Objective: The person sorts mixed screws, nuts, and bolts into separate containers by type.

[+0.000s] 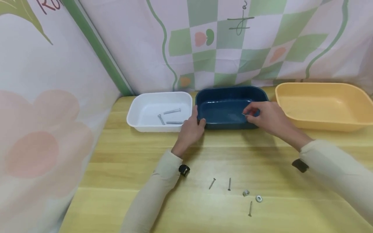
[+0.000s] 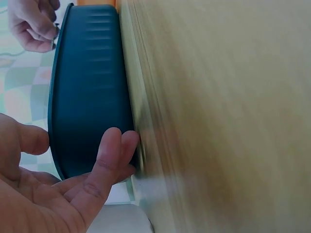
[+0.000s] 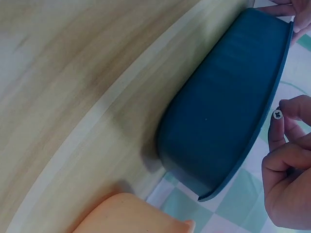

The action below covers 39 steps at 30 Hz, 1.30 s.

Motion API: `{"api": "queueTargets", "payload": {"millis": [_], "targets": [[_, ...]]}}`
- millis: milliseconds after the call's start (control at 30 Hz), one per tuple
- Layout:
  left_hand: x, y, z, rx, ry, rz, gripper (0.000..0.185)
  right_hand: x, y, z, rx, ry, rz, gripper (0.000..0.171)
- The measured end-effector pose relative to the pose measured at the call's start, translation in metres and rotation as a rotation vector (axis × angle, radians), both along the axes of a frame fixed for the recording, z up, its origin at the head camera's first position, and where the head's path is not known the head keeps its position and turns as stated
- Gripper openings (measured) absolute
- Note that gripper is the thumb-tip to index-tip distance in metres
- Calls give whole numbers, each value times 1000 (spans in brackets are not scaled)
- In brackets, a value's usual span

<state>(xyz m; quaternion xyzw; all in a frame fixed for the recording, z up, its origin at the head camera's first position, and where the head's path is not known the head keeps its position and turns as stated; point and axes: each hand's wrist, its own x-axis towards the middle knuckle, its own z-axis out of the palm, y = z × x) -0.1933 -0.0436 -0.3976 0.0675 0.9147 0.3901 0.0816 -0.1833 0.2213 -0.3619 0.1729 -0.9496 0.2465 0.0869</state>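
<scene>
Head view: three shallow plastic trays stand in a row at the back of my pale wooden table (image 1: 140, 168) — a white rectangular tray (image 1: 137, 111) on the left, a dark blue rectangular tray (image 1: 221, 111) in the middle, a yellow rectangular tray (image 1: 335, 111) on the right.
Right hand: my right hand (image 1: 266, 118) pinches a small silver cross-head screw (image 3: 278, 114) between thumb and fingertips, over the right part of the blue tray, above its rim and not touching the floor.
Right wrist view: the screw's head faces the camera, just beside the blue tray's rim (image 3: 272, 97).
Left hand: my left hand (image 1: 190, 127) steadies the blue tray's near left corner, thumb over the rim, fingers (image 2: 109, 155) against the outer wall down by the table.
White tray: three long grey bolts (image 1: 172, 111) lie in it.
Blue tray: I can see nothing lying in it, though my right hand hides part of the floor.
Yellow tray: nothing shows inside.
Near edge of table: two slim loose screws (image 1: 212, 183) lie side by side, then a small metal nut (image 1: 246, 193), a flat metal washer (image 1: 258, 198) and one more screw (image 1: 250, 208), all well apart from the trays.
Step in hand: I judge this to be sorting hardware by kind, with this screw about to go into the blue tray.
Next move: lower the pinch a little and part the fingertips so the screw lands inside, while my left hand keeps the tray from sliding.
</scene>
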Motion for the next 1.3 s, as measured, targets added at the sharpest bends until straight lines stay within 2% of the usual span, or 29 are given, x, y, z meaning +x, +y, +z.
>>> {"api": "queueTargets", "payload": {"millis": [233,300,433,833,1200,1300], "targets": [[3,1,0,5,4,-10,66,-4,-2,-1,12,-85,-5,9],[0,1,4,-3,9,-16,66,-7,-2,3,18,-95,-5,10],[2,-1,1,-12,1,-27,66,-6,-4,-3,20,-90,-16,9],[-1,0,1,4,-3,-14,67,-11,-5,-4,44,-120,-24,10],[-2,-1,1,12,-7,-36,67,-6,-4,-5,-1,-145,-41,12],[-2,-1,1,16,-5,-33,67,-3,-2,-4,-26,-122,-41,13]]}}
